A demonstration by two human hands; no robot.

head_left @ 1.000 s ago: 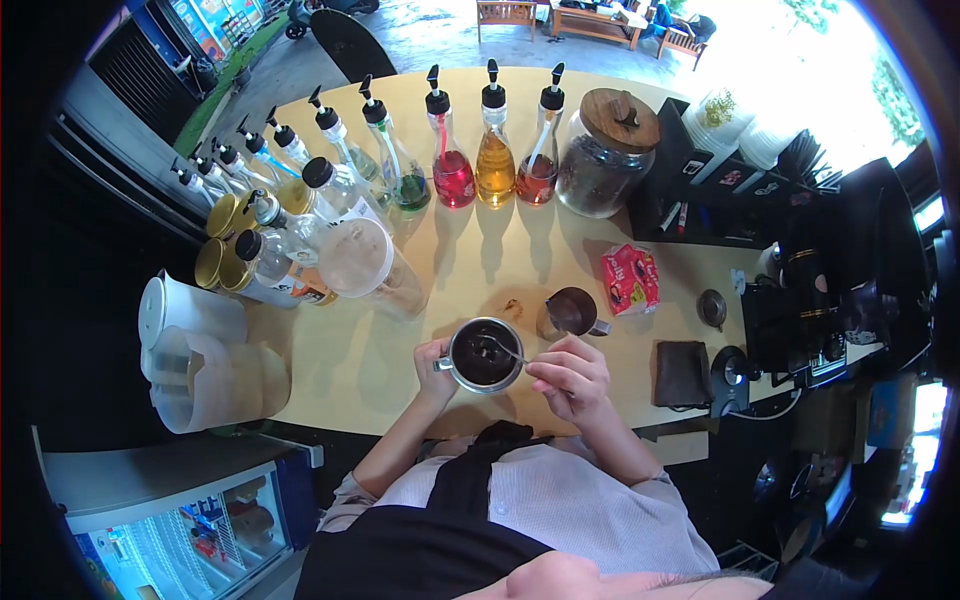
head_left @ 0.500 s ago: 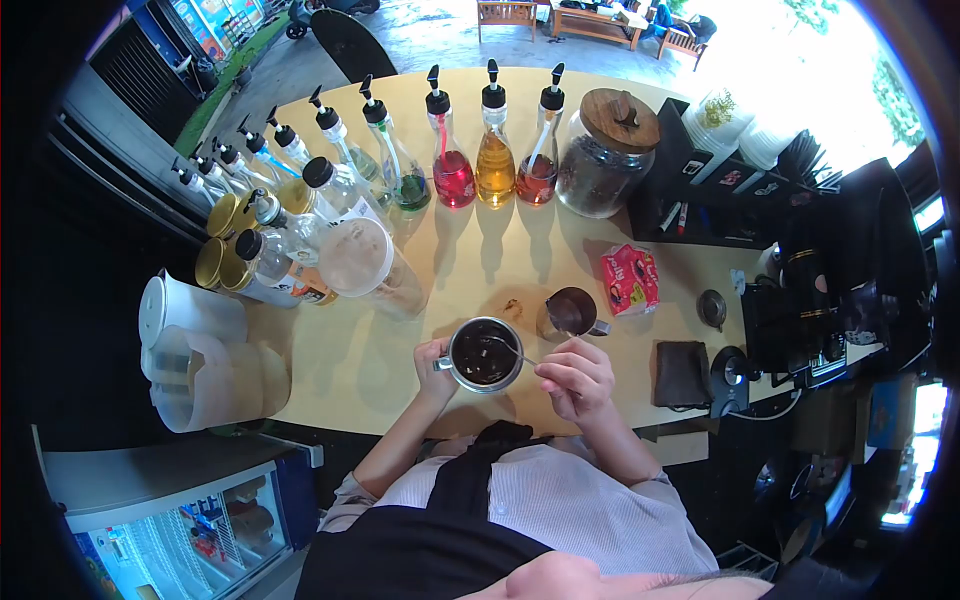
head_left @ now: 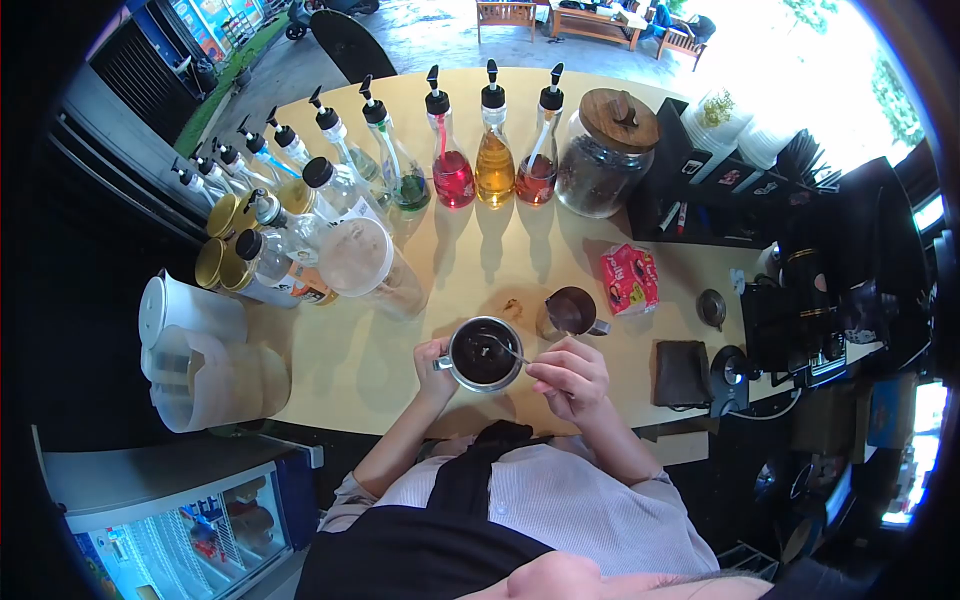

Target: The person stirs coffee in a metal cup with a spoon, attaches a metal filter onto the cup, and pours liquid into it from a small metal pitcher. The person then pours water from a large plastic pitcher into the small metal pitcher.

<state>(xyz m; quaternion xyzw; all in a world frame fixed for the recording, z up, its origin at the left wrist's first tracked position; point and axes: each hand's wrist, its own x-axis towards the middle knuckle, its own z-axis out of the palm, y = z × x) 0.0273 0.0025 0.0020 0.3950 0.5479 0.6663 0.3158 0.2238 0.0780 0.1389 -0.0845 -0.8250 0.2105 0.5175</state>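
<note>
A round metal cup [head_left: 484, 384] with dark liquid in it sits in front of me, its handle pointing left. My left hand [head_left: 433, 368] is wrapped round that handle. Between the pinched fingers of my right hand [head_left: 573, 378] is a thin metal spoon [head_left: 514, 352], its far end dipping into the dark liquid. Just beyond my right hand stands a second metal cup [head_left: 572, 312] with a handle. Past it lies a pink packet [head_left: 630, 280].
Pump bottles [head_left: 495, 165] of coloured syrup line the table's far edge. A wooden-lidded glass jar [head_left: 606, 165] stands beside them. Clear containers [head_left: 365, 260] and plastic jugs [head_left: 215, 380] stand at left. To the right are a black organiser [head_left: 690, 195] and a dark folded cloth [head_left: 683, 374].
My right hand has shifted slightly left with the spoon, which reaches further into the cup. My left hand and the cup stay in place.
</note>
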